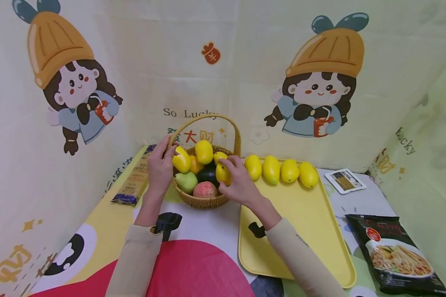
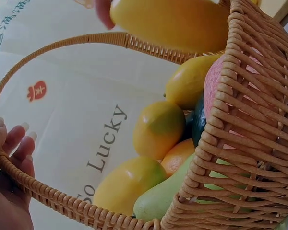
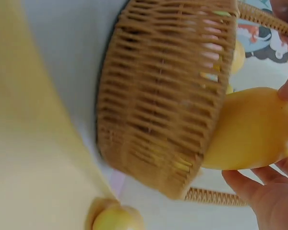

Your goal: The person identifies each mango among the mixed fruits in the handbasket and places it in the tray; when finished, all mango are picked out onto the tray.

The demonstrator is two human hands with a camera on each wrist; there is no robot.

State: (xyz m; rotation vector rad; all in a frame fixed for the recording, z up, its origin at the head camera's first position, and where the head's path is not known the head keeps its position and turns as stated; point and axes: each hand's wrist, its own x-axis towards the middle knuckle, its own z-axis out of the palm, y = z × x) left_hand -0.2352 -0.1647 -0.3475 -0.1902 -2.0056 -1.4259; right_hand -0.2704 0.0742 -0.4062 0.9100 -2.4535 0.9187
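Note:
My left hand [image 1: 160,163] grips the left side of the arched handle [image 2: 62,43] of a wicker basket [image 1: 204,203]. In my right hand [image 1: 241,183] is a yellow mango [image 3: 254,129], pinched between thumb and fingers at the basket's right rim. Inside the basket lie more yellow mangoes [image 1: 204,152], an orange [image 1: 195,166], a green pear [image 1: 186,182], a pinkish peach [image 1: 205,190] and a dark, glossy fruit or vegetable [image 1: 207,175], partly hidden by its neighbours.
Right of the basket lies a yellow tray [image 1: 297,231], with several mangoes [image 1: 271,169] lined along its far edge. Further right are a small white packet [image 1: 345,180] and a black noodle bag [image 1: 397,255]. A long brown packet [image 1: 134,181] lies left; printed cloth walls surround the table.

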